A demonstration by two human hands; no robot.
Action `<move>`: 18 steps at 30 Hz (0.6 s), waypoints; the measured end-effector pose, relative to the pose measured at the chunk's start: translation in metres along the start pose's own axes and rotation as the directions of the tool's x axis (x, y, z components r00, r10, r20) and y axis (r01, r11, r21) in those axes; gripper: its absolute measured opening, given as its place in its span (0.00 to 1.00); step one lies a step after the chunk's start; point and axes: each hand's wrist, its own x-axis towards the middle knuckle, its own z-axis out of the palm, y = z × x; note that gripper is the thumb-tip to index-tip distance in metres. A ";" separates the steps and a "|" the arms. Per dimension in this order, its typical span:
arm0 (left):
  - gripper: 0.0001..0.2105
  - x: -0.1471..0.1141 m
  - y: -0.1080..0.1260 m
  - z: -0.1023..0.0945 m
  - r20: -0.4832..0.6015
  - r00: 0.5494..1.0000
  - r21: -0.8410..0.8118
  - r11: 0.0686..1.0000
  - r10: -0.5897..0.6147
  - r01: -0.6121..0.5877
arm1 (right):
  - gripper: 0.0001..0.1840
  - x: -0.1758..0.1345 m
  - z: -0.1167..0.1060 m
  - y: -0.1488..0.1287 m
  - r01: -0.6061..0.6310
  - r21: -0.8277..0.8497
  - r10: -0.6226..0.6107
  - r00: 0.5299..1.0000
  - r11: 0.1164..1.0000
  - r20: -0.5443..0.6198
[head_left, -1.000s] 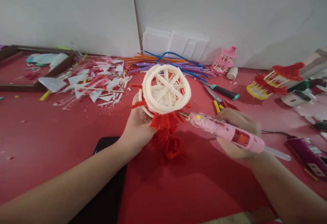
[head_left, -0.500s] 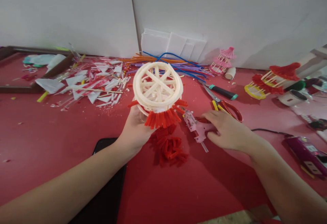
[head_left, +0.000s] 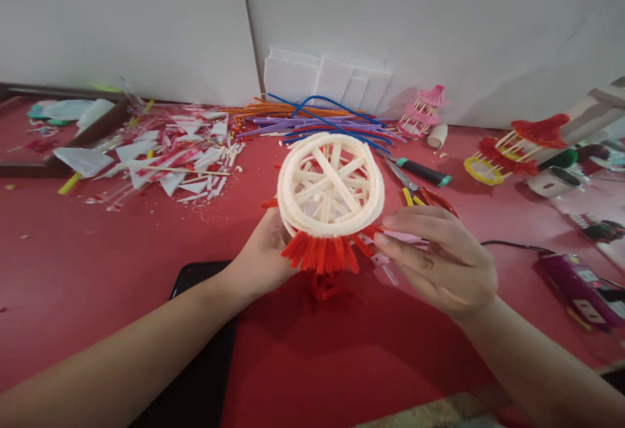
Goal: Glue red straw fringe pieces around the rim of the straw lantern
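My left hand (head_left: 267, 252) is closed round the side of a craft model (head_left: 312, 223), its fingers partly hidden behind it. The model has a cream fuzzy ring on top with crossing spokes, and short red pipe cleaner pieces (head_left: 322, 255) fan out below the ring. At the model's right side, my right hand (head_left: 439, 258) pinches the end of one red piece (head_left: 375, 230) between thumb and fingertips. Under that hand lies a pink translucent glue gun (head_left: 388, 270), mostly covered. A pile of cut red pipe cleaner pieces (head_left: 325, 290) rests on the red table below the model.
Scraps and cut sticks (head_left: 176, 161) cover the left back. Colored pipe cleaners (head_left: 317, 118) lie along the wall by white foam sheets (head_left: 327, 79). Scissors (head_left: 415, 190), a green-black tool (head_left: 422, 172), finished models (head_left: 517, 151), a power strip (head_left: 581, 291) and a phone (head_left: 205, 324) surround the hands.
My right hand has left the glue gun and come up to the model's right edge, onto a red piece. The model, in my left hand, appears slightly lower and further right.
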 end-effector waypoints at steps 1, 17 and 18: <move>0.22 0.000 0.000 0.000 0.018 1.000 -0.007 1.000 0.000 0.001 | 0.20 0.001 0.000 -0.001 -0.017 0.005 0.017 1.000 1.000 -0.012; 0.23 -0.002 0.000 -0.002 0.086 0.996 -0.019 0.999 -0.031 0.032 | 0.18 -0.013 -0.012 0.005 0.169 -0.135 -0.154 0.981 0.976 0.116; 0.22 -0.002 0.000 -0.002 0.091 0.995 -0.019 0.999 -0.029 0.031 | 0.18 -0.013 -0.012 0.006 0.175 -0.136 -0.160 0.980 0.975 0.117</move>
